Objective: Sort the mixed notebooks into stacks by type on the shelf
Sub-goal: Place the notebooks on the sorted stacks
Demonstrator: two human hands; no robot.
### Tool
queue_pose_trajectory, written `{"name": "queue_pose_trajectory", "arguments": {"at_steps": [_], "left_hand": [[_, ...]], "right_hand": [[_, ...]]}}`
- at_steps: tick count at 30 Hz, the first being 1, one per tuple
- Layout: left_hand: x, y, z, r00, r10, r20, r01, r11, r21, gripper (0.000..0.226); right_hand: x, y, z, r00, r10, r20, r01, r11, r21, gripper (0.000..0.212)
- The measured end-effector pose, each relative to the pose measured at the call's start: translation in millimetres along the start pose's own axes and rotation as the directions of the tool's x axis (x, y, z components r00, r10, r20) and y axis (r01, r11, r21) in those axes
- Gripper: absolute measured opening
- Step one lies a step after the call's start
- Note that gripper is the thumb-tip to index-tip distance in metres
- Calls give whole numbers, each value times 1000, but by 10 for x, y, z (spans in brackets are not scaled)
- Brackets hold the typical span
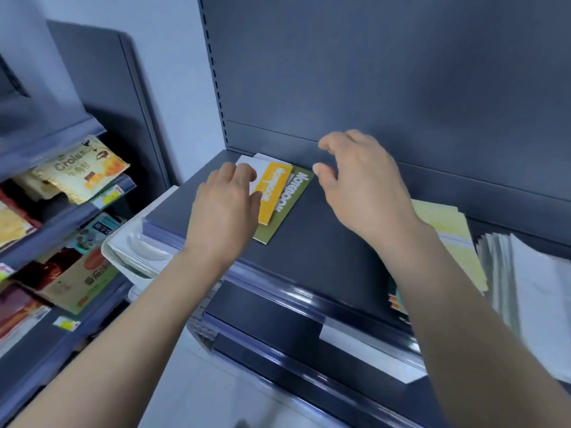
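Note:
On the dark shelf (324, 230) at its back left lies a small stack of notebooks. An orange notebook (273, 193) lies on top, and a green notebook (285, 211) sticks out beneath it. My left hand (224, 211) rests on the left part of this stack, fingers on the white cover. Just right of the stack my right hand (358, 183) hovers with its fingers spread and loosely bent, holding nothing. A pale yellow notebook (454, 239) lies at the right, partly behind my right forearm. Beside it sits a fanned pile of white notebooks (531, 282).
The shelf's back panel (370, 72) rises right behind the stack. A second shelf unit on the left carries snack packets (80, 171) and boxes (74, 273). A white tray (133, 248) sits by the shelf's left end. A lower shelf edge (309, 335) juts out below.

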State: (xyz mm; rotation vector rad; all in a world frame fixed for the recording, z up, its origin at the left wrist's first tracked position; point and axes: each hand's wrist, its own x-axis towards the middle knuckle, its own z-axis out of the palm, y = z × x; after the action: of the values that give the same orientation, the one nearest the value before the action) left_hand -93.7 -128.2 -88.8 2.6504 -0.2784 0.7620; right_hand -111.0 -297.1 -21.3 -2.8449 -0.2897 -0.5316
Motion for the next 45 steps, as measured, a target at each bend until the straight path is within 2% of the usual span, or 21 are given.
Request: {"name": "queue_pose_trajectory", "arguments": {"at_steps": [4, 10, 20, 27, 33, 39, 41, 43, 45], "left_hand": [[156, -453, 66, 995, -43, 94, 48, 998, -49, 24], [302, -704, 357, 968, -81, 235, 102, 992, -79, 27], [575, -952, 675, 922, -191, 336, 188, 981, 41, 35], [740, -1122, 991, 821, -343, 456, 311, 939, 148, 52], [916, -1285, 1119, 756, -392, 525, 386, 914, 126, 57], [1072, -1485, 1181, 669, -362, 650, 468, 884, 10, 60], [1101, -1511, 1198, 661, -328, 675, 456, 890, -15, 44], [1115, -1551, 1172, 685, -312, 658, 459, 887, -57, 22], [1123, -1658, 1089, 720, -342, 603, 506, 855, -119, 16]], "right_hand": [[174, -287, 281, 997, 72, 31, -71, 997, -16, 23], [331, -295, 534, 987, 155, 53, -153, 987, -40, 21], [755, -134, 895, 987, 138, 85, -140, 990, 11, 19], [890, -67, 999, 981, 168, 95, -167, 986, -18, 20], [999, -171, 1100, 959, 271, 82, -268, 962, -41, 21], [1091, -500, 1286, 926, 360, 109, -353, 932, -78, 25], [1088, -553, 1323, 914, 393, 98, -385, 919, -86, 25], [1078, -589, 1352, 897, 432, 94, -424, 901, -98, 25], [1081, -615, 1404, 878, 466, 112, -456, 884, -106, 25]]}}
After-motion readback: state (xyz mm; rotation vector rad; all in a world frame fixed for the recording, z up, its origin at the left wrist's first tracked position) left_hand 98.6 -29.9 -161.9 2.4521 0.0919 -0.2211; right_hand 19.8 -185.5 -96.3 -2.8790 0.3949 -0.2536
